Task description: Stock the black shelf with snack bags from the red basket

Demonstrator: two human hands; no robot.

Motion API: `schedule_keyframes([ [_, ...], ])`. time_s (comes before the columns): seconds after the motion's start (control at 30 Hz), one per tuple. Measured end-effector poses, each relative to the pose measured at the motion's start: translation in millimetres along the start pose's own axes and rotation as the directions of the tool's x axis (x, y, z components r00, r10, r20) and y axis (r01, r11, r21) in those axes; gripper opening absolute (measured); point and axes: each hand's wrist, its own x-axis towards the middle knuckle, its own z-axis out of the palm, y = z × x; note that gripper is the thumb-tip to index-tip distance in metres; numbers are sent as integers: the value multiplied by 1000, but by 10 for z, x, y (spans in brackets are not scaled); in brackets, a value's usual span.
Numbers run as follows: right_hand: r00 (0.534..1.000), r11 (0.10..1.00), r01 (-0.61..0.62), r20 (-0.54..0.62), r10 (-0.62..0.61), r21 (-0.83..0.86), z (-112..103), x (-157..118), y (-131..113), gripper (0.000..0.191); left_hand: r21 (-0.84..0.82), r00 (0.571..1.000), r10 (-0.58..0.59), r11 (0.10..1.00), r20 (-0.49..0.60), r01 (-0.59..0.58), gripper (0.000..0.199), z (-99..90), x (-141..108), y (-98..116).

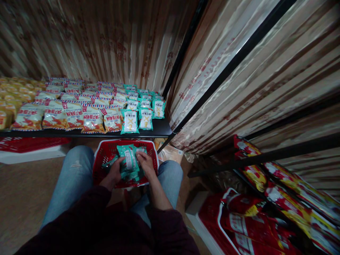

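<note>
Between my knees sits a red basket [98,166] with a white rim, holding several teal snack packets. My left hand [114,173] closes on the left edge of a teal packet [129,159], which lies face up over the others. My right hand [145,163] is at the right side of the same packets, fingers bent together; which packet it grips is partly hidden. Just beyond the basket, teal and white packets [130,121] stand in rows at the right end of a black shelf [159,128].
Orange and white snack bags [91,118] and yellow packs [7,109] fill the shelf's left. Black metal posts [225,71] slant before draped curtains. At lower right are red bags [247,223] in a basket and red-yellow bags [281,198]. Another red basket [32,143] is under the shelf.
</note>
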Motion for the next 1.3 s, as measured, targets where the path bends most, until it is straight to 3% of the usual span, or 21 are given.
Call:
schedule_keyframes([
  [0.4, 996, 983, 64, 66, -53, -173, -48, -60, -152, 26, -137, 966, -157, 973, 203, 187, 43, -73, 60, 22],
  [0.7, 988, 923, 151, 88, -127, -353, -89, -51, -143, 22, -255, 958, -191, 936, 214, 244, 43, -8, 50, 17],
  [0.9, 976, 828, 218, 92, -200, -517, -95, -111, -236, 20, -266, 961, -191, 933, 200, 241, 37, 19, 26, 21],
  [1.03, 969, 776, 232, 73, -234, -587, -86, -137, -301, 19, -246, 966, -195, 941, 171, 234, 32, 60, -5, 4],
  [1.13, 977, 767, 192, 47, -208, -612, -89, -145, -323, 19, -175, 981, -171, 967, 88, 184, 27, 111, -36, -21],
  [1.3, 992, 824, 123, 70, -101, -553, -111, -167, -335, 25, -14, 999, 38, 999, -39, -39, 23, 153, -25, -75],
])
